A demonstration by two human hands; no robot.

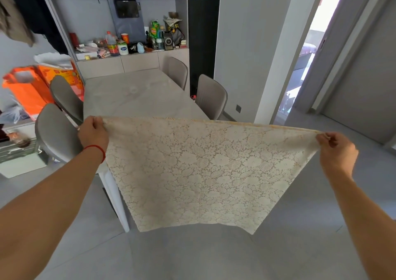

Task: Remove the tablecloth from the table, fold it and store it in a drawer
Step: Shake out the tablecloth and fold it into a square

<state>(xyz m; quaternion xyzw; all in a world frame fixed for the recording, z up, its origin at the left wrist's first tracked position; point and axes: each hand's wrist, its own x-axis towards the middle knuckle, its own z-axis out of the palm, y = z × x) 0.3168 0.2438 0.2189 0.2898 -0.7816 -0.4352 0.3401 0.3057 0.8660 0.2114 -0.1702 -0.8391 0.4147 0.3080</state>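
A cream lace tablecloth (205,172) hangs in the air in front of me, stretched wide and doubled over along its top edge. My left hand (93,132) pinches its upper left corner, and my right hand (336,151) pinches the upper right corner. The cloth's lower edge dangles above the grey floor. Behind it stands the grey marble table (139,93), its top bare; the cloth hides the table's near end.
Grey chairs flank the table, two on the left (57,129) and two on the right (211,96). A cluttered sideboard (128,48) with low cabinet fronts stands behind the table. Orange bags (32,86) sit at left. An open doorway (304,65) is at right.
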